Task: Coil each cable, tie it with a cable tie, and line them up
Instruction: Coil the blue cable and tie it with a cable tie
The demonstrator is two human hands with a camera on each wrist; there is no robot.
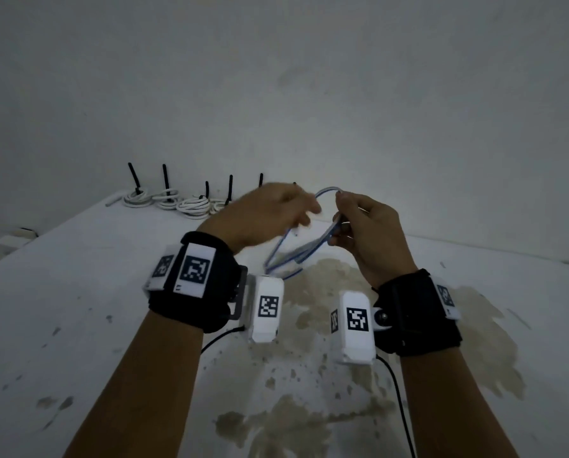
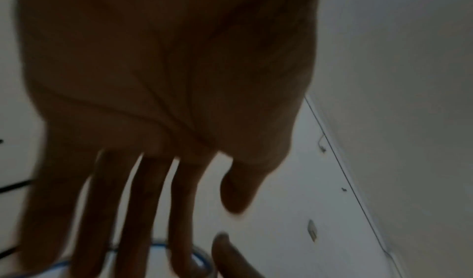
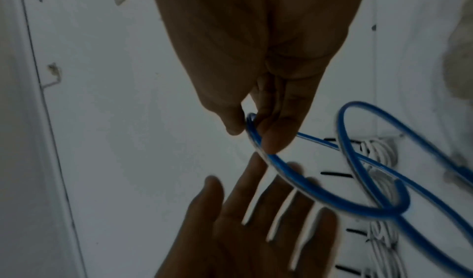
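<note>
A blue cable (image 1: pixel 284 256) hangs in a few loose loops above the white table (image 1: pixel 111 325). My right hand (image 1: pixel 339 223) pinches the gathered loops (image 3: pixel 314 189) between thumb and fingers (image 3: pixel 271 140). My left hand (image 1: pixel 306 209) is blurred and sits just left of the loops, its fingers straight and spread (image 3: pixel 256 211). The cable (image 2: pixel 157 245) crosses the left fingertips; no grip on it shows. Several white coiled cables (image 1: pixel 167 200) lie in a row at the table's far left, each with a black tie (image 1: pixel 166 180) sticking up.
A plain wall rises right behind the table. A large brownish stain (image 1: pixel 326 325) covers the table's middle under my wrists. The table's left edge (image 1: pixel 29 239) runs diagonally at the far left. The white coils (image 3: pixel 379 150) lie beyond the blue loops.
</note>
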